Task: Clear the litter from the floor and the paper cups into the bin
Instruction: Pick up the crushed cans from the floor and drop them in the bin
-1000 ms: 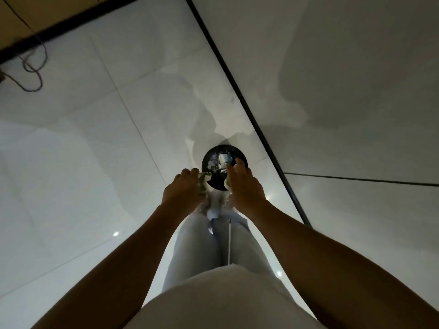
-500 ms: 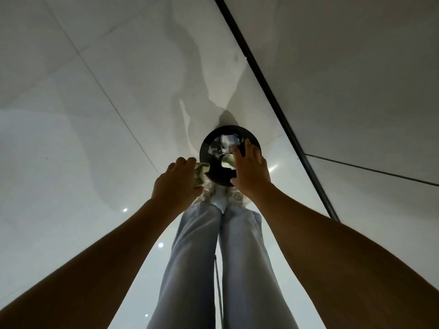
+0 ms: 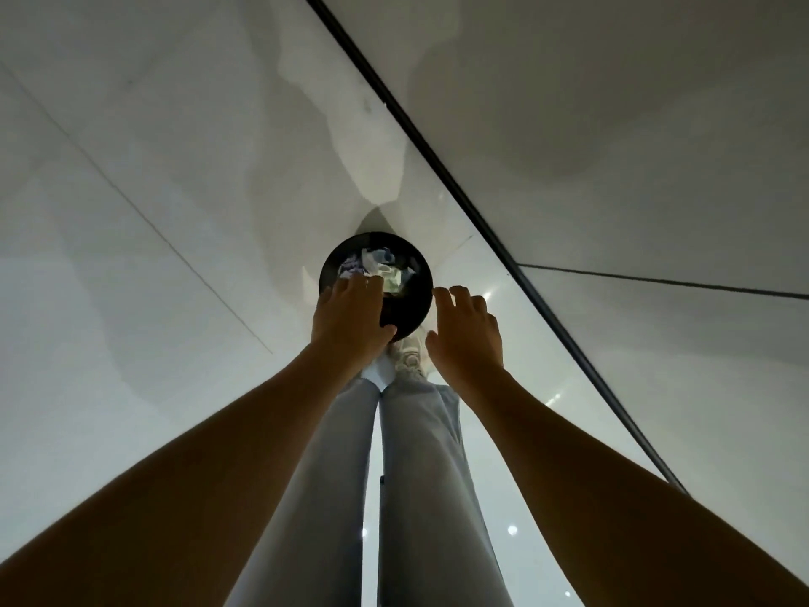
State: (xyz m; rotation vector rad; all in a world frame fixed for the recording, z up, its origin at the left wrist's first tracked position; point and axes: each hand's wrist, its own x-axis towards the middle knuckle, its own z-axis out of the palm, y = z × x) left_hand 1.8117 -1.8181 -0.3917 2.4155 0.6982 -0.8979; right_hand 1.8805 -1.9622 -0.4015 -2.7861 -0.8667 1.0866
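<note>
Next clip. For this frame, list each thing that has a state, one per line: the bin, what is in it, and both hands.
bin: upright on the floor, no lid, mouth open.
litter: crumpled pieces lying inside the bin.
left hand: over the bin's near rim, fingers reaching into the mouth; whether it holds anything is hidden.
right hand: beside the bin, fingers spread, holding nothing.
</note>
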